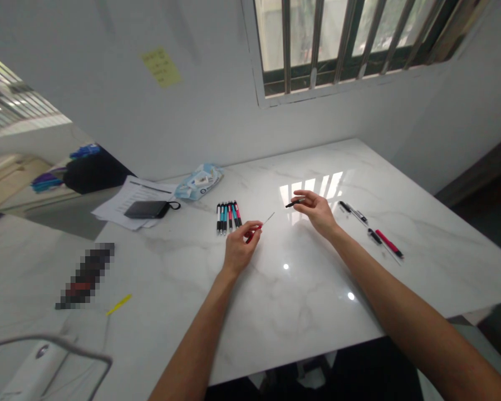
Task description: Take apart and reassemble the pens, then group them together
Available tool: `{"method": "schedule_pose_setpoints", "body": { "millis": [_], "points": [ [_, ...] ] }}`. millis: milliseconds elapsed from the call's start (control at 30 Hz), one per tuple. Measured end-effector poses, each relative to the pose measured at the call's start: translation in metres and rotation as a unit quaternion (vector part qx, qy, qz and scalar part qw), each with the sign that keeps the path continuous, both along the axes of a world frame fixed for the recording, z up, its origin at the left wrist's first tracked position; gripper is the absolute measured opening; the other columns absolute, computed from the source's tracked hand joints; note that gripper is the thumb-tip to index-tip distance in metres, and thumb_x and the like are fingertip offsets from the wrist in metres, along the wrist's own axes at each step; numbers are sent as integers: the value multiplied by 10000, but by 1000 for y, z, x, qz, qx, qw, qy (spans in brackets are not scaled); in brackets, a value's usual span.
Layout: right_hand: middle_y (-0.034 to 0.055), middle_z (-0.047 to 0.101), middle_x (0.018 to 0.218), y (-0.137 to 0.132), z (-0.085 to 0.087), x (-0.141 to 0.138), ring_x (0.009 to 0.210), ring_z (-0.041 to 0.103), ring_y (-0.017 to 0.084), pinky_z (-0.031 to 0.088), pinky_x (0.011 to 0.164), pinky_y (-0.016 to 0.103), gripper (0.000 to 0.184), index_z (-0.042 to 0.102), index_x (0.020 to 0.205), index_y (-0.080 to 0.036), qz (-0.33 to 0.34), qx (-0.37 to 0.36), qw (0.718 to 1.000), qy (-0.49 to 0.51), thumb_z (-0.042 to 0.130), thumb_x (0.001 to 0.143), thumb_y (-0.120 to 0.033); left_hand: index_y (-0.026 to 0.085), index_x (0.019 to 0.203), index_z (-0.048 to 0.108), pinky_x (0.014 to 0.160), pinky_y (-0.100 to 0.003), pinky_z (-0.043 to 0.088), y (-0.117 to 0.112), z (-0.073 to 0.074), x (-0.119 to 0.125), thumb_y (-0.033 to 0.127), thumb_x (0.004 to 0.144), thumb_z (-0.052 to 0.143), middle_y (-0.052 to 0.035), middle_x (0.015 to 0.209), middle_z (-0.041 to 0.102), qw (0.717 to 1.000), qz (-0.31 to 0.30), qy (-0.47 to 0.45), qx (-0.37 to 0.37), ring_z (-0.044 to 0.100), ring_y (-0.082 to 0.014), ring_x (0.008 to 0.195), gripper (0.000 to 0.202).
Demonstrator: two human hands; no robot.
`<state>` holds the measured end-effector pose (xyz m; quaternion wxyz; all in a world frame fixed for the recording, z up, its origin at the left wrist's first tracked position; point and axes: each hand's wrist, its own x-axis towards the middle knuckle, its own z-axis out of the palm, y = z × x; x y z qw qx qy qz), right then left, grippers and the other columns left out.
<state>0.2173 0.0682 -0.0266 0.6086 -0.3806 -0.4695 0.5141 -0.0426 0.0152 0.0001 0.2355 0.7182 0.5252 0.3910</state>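
Observation:
My left hand [240,245] is closed in a pinch on a red pen barrel [250,234], and a thin refill [268,219] sticks out of it toward the right. Over the white marble table [300,289], my right hand [317,211] pinches a small black pen part [294,203] between thumb and fingers. The two hands are a short way apart. A row of several assembled pens [229,216], teal, red and black, lies just beyond my left hand. To the right of my right hand lie loose pen pieces [373,231], among them a red barrel [389,243].
A black pouch [148,209] rests on sheets of paper [129,197] at the back left, next to a pack of wet wipes [199,181]. A yellow strip [119,304] and a blurred-out dark object [86,275] lie at the left. The wall and a barred window stand behind the table.

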Motion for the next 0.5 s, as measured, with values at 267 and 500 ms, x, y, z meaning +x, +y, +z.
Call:
{"method": "schedule_pose_setpoints", "body": {
  "millis": [267, 500],
  "points": [
    [58, 776, 1036, -12, 10, -12, 939, 705, 194, 538, 898, 371, 425, 701, 1103, -229, 52, 2, 999, 10, 864, 724, -335, 248, 1069, 745, 701, -251, 528, -2, 1, 2, 307, 927, 637, -18, 924, 776, 999, -9, 35, 4, 678, -151, 736, 188],
    [54, 776, 1014, -13, 10, -15, 944, 709, 195, 544, 917, 375, 409, 699, 1040, -221, 59, -6, 998, 9, 882, 700, -356, 253, 1052, 750, 691, -242, 532, -4, 5, 5, 298, 926, 632, -9, 909, 778, 999, -15, 42, -1, 683, -149, 731, 178]
  ]
}}
